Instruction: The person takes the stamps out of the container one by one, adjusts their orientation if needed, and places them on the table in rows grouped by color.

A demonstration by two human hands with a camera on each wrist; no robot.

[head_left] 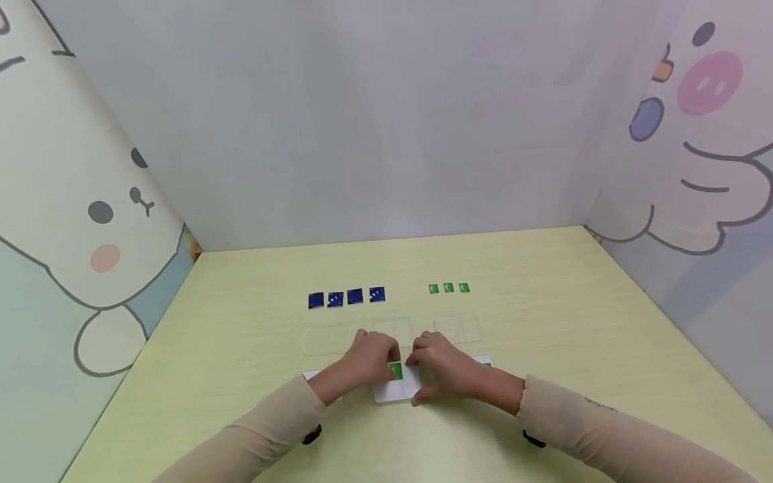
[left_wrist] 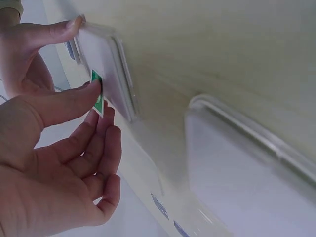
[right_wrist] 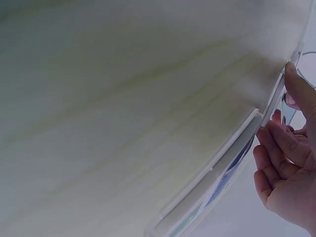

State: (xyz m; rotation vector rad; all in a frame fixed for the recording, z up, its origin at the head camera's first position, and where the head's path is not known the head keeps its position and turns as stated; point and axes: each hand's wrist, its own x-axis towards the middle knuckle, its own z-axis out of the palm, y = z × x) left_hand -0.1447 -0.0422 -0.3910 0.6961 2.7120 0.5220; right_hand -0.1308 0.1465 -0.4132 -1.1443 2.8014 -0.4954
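My left hand (head_left: pixel 371 355) pinches a small green card (head_left: pixel 396 371) with a white border. In the left wrist view the card (left_wrist: pixel 100 107) stands under the thumb, close over a flat white box (left_wrist: pixel 106 61) with a clear plastic rim. This middle box (head_left: pixel 398 392) lies on the table, and my right hand (head_left: pixel 447 369) holds it from the right, thumb at the near edge and fingers toward the far edge. The right wrist view shows thumb and forefinger of that hand (right_wrist: pixel 291 143) gripping the box's side (right_wrist: pixel 274 96).
Another white box (left_wrist: pixel 247 173) lies to the left; one on the right (right_wrist: pixel 212 187) shows blue and green inside. Three clear lids (head_left: pixel 326 340) lie beyond the boxes. Farther back are several dark blue cards (head_left: pixel 354 296) and three green cards (head_left: pixel 449 287), before a pale wall (head_left: pixel 386 134).
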